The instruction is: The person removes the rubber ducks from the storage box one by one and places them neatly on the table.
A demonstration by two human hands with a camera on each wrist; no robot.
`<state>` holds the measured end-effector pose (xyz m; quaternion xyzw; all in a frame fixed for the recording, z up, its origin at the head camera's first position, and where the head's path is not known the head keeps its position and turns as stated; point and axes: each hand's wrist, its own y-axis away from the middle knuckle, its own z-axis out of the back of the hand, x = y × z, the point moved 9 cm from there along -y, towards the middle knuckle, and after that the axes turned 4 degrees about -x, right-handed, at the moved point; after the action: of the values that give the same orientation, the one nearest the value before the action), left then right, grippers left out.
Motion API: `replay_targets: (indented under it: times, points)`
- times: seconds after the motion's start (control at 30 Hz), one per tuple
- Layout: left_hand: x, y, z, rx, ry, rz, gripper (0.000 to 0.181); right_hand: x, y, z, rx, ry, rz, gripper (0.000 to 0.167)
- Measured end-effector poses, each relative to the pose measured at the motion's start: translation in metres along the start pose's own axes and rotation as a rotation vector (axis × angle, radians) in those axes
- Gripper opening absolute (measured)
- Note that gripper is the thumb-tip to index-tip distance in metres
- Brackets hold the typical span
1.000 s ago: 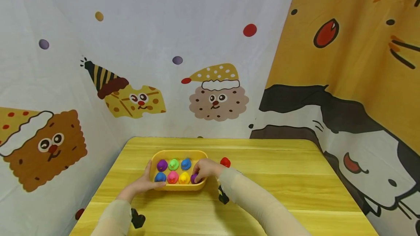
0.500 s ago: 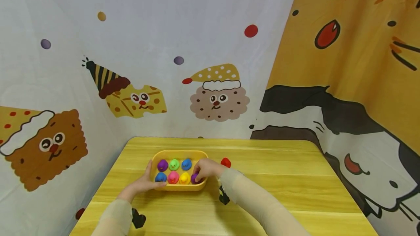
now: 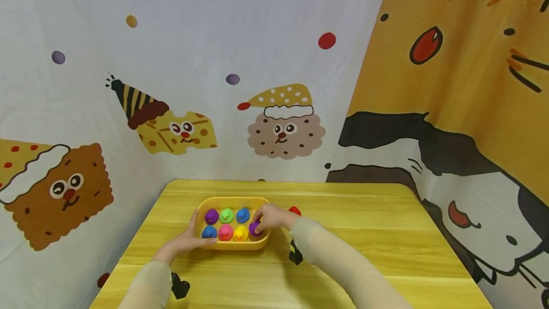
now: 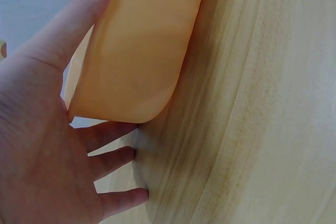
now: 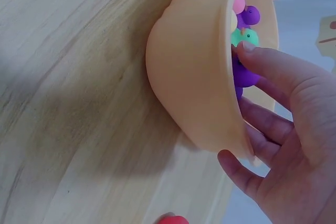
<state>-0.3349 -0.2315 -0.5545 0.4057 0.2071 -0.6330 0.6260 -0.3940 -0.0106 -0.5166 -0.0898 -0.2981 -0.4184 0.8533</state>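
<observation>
Inside the yellow tray (image 3: pixel 231 246), at its right end, my right hand (image 3: pixel 271 216) pinches a purple toy duck (image 3: pixel 255 229) between thumb and fingers. The right wrist view shows the thumb on this purple duck and the little finger outside the tray wall. My left hand (image 3: pixel 187 238) rests on the tray's left end, thumb over the near rim, fingers fairly straight and spread along the side. Also in the tray are a purple duck (image 3: pixel 211 216), green duck (image 3: pixel 226 215), pink duck (image 3: pixel 225 232), yellow duck (image 3: pixel 240 233) and two blue ducks (image 3: pixel 242 215).
A red toy duck (image 3: pixel 294 211) sits on the wooden table (image 3: pixel 364 232) right of the tray, partly hidden behind my right hand and sleeve. Beyond the table's far edge hangs a cartoon-printed cloth (image 3: pixel 188 51).
My right hand has risen slightly with the purple duck, and more of that duck shows. More of the red duck is now covered. My left hand and the tray stay put.
</observation>
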Motion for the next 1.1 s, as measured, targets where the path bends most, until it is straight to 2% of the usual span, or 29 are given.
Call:
replay_targets:
  times: [0.23,0.47,0.7,1.1]
  points:
    - [0.0,0.002,-0.002,0.004,0.011,0.004,0.128,0.001,0.006,0.003,-0.002,-0.048,0.008,0.019]
    - [0.002,0.002,-0.003,0.019,0.017,0.006,0.128,0.0,0.01,0.01,-0.005,-0.073,-0.016,0.02]
    - [-0.002,0.002,0.0,0.019,0.014,0.003,0.128,0.004,0.013,0.023,-0.03,-0.088,0.019,0.02]
    - [-0.001,0.003,0.0,0.021,0.002,-0.002,0.128,0.007,0.019,0.034,-0.034,-0.097,0.049,0.021]
